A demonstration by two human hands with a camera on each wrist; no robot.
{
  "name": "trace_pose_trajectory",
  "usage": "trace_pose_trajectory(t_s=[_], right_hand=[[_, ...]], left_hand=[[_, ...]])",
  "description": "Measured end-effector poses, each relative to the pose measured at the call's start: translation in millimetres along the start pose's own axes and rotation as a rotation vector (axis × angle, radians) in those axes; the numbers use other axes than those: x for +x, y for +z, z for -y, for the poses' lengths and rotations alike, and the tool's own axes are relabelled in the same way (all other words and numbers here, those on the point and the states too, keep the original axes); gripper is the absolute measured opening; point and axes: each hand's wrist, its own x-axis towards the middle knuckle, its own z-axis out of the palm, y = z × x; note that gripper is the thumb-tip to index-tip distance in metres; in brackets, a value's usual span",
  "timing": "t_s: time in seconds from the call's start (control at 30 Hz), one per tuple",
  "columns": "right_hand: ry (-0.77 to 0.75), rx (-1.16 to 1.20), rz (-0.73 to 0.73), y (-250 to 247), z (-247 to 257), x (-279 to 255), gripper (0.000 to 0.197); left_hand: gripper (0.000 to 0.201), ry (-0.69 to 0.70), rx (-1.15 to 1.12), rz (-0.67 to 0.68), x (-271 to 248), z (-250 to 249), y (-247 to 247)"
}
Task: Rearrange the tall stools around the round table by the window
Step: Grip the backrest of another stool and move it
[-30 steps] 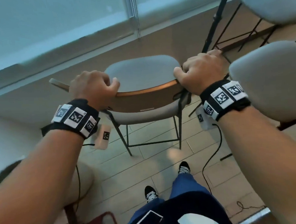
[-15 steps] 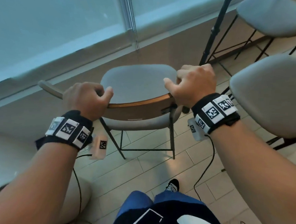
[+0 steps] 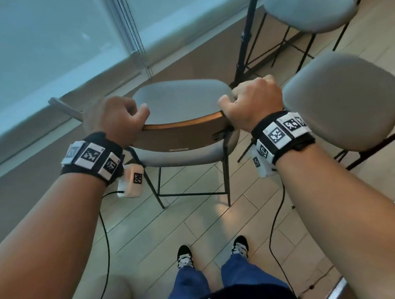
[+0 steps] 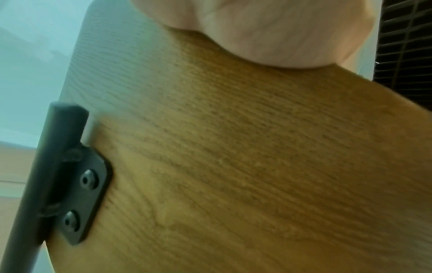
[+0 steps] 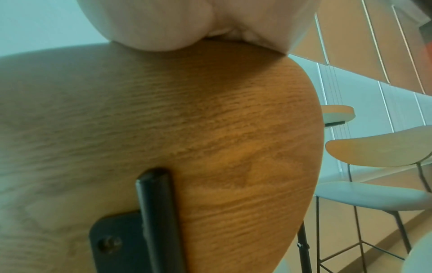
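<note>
Stool: a tall stool [image 3: 180, 100] with a grey padded seat and a wooden backrest [image 3: 182, 136] stood at the centre of the head view, on thin black metal legs over pale floor tiles [image 3: 195, 220], just below the window [image 3: 49, 42] in the upper left.
Left hand: the left hand [image 3: 112, 119] gripped the backrest's left end, fingers curled over its top edge, thumb on the near side; the left wrist view showed the palm pressed on the wood grain [image 4: 233, 166] beside a black bracket [image 4: 86, 199].
Right hand: the right hand [image 3: 253, 103] clasped the backrest's right end the same way.
Neighbours: a second stool [image 3: 342, 100] stood just beside it at the right edge, a third stool [image 3: 308, 6] in the upper right.
Pole: a black pole [image 3: 245, 32] rose between them.
</note>
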Motion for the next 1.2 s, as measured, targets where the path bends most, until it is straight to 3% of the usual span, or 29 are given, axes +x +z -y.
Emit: trace_pose_trajectory(t_s=[0.57, 0.7, 0.8, 0.9, 1.07, 1.2], right_hand=[[0.159, 0.071, -0.136, 18.7, 133.2, -34.3, 0.047], [0.181, 0.104, -0.171, 26.9, 150.4, -18.8, 0.053], [0.153, 0.147, -0.197, 29.2, 153.8, -8.9, 0.047], [0.158, 0.179, -0.223, 24.5, 129.0, -3.0, 0.049], [0.246, 0.348, -0.031, 23.3, 88.9, -7.7, 0.083], [0.232, 0.341, -0.038, 29.2, 113.6, -7.4, 0.084]], left_hand=[[0.044, 0.175, -0.102, 0.073, 49.9, 113.6, -25.3], [0.046, 0.089, -0.127, 0.051, 73.9, 117.1, -23.1], [0.046, 0.035, -0.197, -0.054, 67.2, 107.5, -12.8], [0.045, 0.068, -0.353, -0.037, 39.5, 79.3, 10.9], [0.049, -0.019, -0.331, -0.134, 39.6, 60.0, 23.2], [0.045, -0.070, -0.358, -0.145, 58.3, 82.7, 24.7]])
